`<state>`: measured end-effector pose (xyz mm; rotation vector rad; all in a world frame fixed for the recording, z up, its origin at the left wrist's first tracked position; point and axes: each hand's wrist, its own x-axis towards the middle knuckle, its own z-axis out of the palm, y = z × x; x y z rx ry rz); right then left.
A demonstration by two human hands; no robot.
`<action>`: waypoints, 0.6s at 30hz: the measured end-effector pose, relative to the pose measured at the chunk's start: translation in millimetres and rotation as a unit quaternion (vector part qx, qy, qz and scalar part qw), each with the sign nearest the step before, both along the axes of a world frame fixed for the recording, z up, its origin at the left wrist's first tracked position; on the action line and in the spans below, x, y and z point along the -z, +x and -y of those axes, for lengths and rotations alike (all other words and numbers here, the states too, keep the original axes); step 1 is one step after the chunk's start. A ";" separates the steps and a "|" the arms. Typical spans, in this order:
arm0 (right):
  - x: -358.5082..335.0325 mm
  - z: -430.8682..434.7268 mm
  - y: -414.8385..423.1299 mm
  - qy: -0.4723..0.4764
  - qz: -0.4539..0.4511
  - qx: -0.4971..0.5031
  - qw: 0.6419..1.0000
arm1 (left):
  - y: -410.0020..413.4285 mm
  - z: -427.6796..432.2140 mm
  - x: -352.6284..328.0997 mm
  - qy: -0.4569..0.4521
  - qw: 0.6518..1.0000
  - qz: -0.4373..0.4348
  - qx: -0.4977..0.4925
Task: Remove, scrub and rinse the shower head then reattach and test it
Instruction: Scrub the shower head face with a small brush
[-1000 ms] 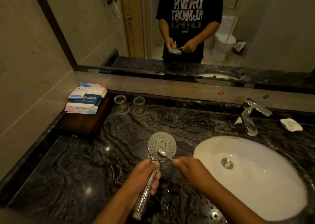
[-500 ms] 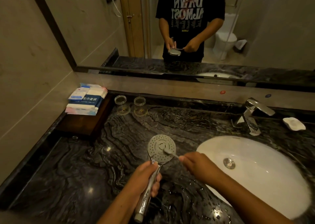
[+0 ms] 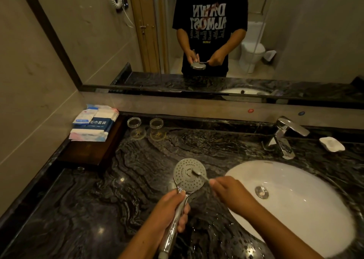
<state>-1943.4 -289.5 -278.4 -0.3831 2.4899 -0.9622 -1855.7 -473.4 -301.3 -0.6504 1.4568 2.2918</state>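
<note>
As the left hand (image 3: 169,209) wraps its grip round the chrome handle, the shower head (image 3: 189,173) is held face-up over the table (image 3: 94,209), just left of the sink (image 3: 325,209). The right hand (image 3: 230,193), its grip narrow, pinches a small brush (image 3: 197,173) with the bristles on the spray plate. Short strokes over every nozzle ring, with the handle steady, should scrub it best. Behind the sink stands the faucet (image 3: 285,136), ready for rinsing.

Black short-sleeved T-shirt (image 3: 209,48), seen reflected, pale reversed lettering across chest, reddish mark over it, small yellow line beneath, forearms (image 3: 275,227) bare
</note>
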 end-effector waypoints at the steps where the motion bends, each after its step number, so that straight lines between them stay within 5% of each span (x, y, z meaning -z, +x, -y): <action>1: -2.1 -2.7 -6.9 -0.001 -0.008 0.023 1.000 | -1.2 -2.1 -0.8 0.001 1.000 -0.003 0.002; 5: 3.9 -0.8 -6.3 -0.023 -0.021 0.074 0.997 | -8.0 -4.5 -4.1 0.003 1.000 -0.011 -0.003; 11: 9.9 4.1 21.2 0.003 0.027 -0.044 0.999 | -11.8 2.8 -3.6 0.002 1.000 -0.004 -0.013; 18: 4.1 -7.4 -15.9 -0.017 -0.050 0.074 0.996 | -13.5 0.3 -12.9 0.002 1.000 -0.027 0.003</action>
